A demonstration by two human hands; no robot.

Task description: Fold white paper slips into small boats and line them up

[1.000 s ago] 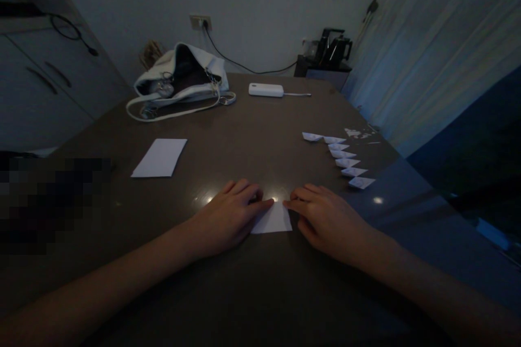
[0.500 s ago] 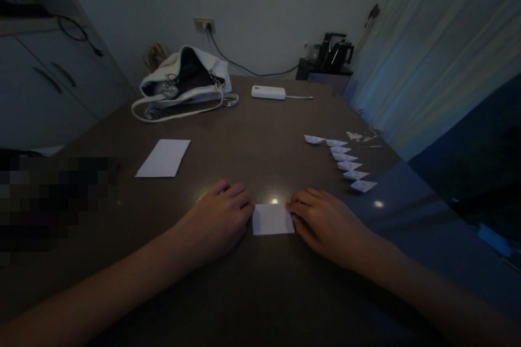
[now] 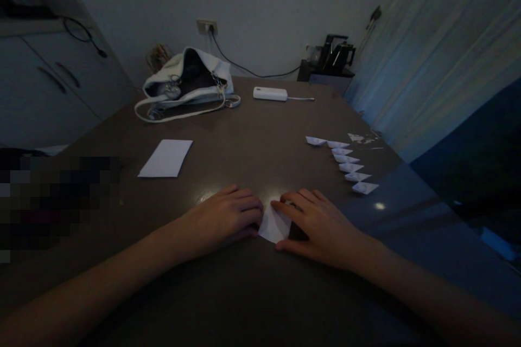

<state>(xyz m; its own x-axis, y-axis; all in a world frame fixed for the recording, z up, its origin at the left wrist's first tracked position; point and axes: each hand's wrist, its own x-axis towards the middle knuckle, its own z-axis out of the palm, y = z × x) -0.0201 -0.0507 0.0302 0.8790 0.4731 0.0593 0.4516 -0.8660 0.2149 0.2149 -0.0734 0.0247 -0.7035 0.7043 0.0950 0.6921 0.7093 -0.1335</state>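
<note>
A small white folded paper [image 3: 275, 226] lies on the brown table between my two hands, turned at an angle. At its left edge, the curled fingers of my left hand [image 3: 234, 214] hold it, with the thumb hidden. My right hand [image 3: 319, 225] spans its right side, the index finger at the top and the thumb by the lower corner, gripping it between them. Part of the paper is covered by the fingers. To the right, several small folded paper boats [image 3: 352, 167] stand in a row. Ahead on the left lies a stack of white paper [image 3: 166, 158].
A white handbag [image 3: 191, 84] sits open at the back left of the table [image 3: 244, 130]. Behind the boats' row, a white power bank [image 3: 269, 94] with a short cable lies near the far edge. An electric kettle [image 3: 341, 57] stands beyond, beside a curtain [image 3: 439, 54].
The paper has turned from lying square to an angled position. My left hand has shifted slightly right, and my right thumb and index finger have spread over the paper.
</note>
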